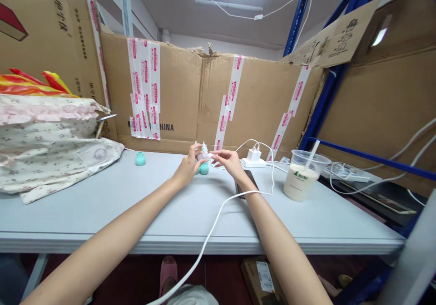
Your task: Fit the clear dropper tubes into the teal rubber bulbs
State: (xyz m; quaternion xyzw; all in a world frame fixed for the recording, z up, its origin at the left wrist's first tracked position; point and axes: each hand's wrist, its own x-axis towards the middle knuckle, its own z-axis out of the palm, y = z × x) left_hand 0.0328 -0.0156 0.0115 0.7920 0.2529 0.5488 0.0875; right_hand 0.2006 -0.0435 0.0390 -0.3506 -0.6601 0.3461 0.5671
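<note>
Over the middle of the table, my left hand [190, 162] pinches a small clear plastic piece [204, 156] between thumb and fingers. The fingertips of my right hand [229, 160] are closed at the right end of that same piece. Its exact kind is too small to make out. Close behind it a white pointed nozzle [204, 146] shows upright. Just below my fingers is a round teal squeeze bulb [204, 168], with a bit of another teal one partly hidden by my left hand. A separate teal bulb [140, 159] stands farther left on the table.
A white cable crosses the table [163, 218] over my right forearm. At right are a dark phone [250, 181], a white charger [254, 155] on a power strip, and a cup of milky drink [300, 182] with a straw. A floral cloth bag [51, 146] lies left; cardboard [180, 91] walls the back.
</note>
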